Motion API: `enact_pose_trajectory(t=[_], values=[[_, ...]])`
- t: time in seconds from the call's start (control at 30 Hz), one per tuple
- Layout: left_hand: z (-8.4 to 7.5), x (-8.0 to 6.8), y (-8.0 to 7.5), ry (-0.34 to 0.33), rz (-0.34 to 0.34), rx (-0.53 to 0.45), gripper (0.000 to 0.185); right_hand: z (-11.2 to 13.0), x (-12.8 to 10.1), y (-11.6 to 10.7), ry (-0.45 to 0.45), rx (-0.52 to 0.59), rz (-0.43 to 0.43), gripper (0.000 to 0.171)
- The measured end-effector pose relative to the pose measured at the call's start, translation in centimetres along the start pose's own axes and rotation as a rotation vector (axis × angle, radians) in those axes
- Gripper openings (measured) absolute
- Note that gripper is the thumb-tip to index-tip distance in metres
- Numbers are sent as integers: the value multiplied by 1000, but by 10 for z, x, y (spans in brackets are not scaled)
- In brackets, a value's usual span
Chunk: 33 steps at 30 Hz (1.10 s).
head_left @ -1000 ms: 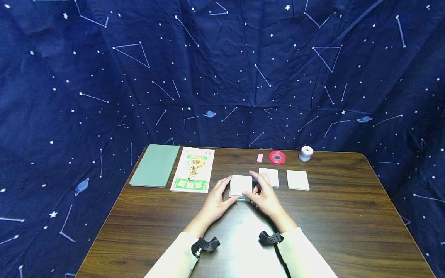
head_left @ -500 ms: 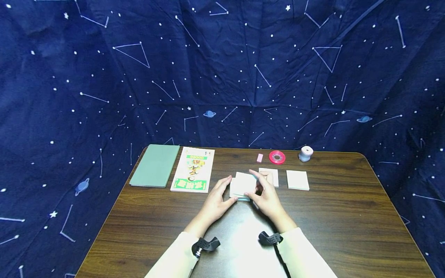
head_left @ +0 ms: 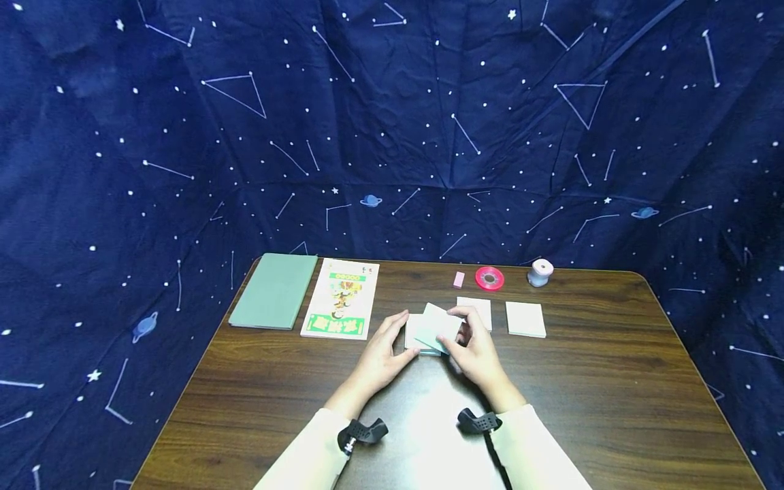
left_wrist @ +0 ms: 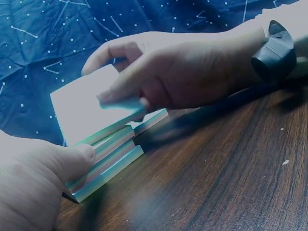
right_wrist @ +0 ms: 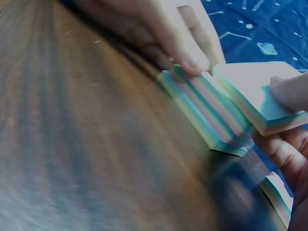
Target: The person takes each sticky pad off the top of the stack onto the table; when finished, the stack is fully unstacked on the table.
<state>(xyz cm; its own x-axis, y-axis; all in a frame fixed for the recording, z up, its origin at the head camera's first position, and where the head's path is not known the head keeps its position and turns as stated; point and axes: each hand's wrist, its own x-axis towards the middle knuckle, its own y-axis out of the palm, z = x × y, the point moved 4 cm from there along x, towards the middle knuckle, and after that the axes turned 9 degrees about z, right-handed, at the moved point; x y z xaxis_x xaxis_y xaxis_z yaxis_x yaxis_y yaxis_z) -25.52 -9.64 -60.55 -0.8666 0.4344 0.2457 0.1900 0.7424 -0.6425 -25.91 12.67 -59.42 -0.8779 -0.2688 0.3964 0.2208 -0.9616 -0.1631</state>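
Note:
A pad of sticky notes with pastel-striped edges lies on the wooden table in front of me. My left hand steadies its left side, the thumb pressing the near edge and the fingers resting on the far top edge. My right hand pinches a thick upper wad of notes and holds it tilted above the lower pad. The right wrist view shows the raised wad split off from the lower pad.
A green book and an illustrated booklet lie at the back left. Two more white note pads sit to the right. Behind them are a pink eraser, a red tape roll and a white spool.
The right hand has lifted the upper wad off the pad and turned it up and to the right. The left hand has stayed on the pad.

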Motion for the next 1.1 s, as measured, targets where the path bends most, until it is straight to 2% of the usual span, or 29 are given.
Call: enact_pose_trajectory(t=[0.1,0.2,0.3,0.47,0.6,0.9,1.1], values=[[2,0,1,5,-4,16,75,2,0,-11,8,105,-59,53],[0,0,0,-25,8,12,77,1,0,-26,9,200,-131,51],[-2,0,-1,-53,17,-4,81,0,-1,-41,-1,245,-175,50],[8,0,4,-51,-10,22,82,1,-3,-65,-41,267,-226,50],[17,1,8,-25,-28,50,82,2,-7,-85,-33,280,-304,50],[16,1,6,-2,-31,84,81,5,-21,-135,-14,271,-502,56],[3,2,1,-63,8,42,81,7,-30,-160,-2,225,-597,54]])
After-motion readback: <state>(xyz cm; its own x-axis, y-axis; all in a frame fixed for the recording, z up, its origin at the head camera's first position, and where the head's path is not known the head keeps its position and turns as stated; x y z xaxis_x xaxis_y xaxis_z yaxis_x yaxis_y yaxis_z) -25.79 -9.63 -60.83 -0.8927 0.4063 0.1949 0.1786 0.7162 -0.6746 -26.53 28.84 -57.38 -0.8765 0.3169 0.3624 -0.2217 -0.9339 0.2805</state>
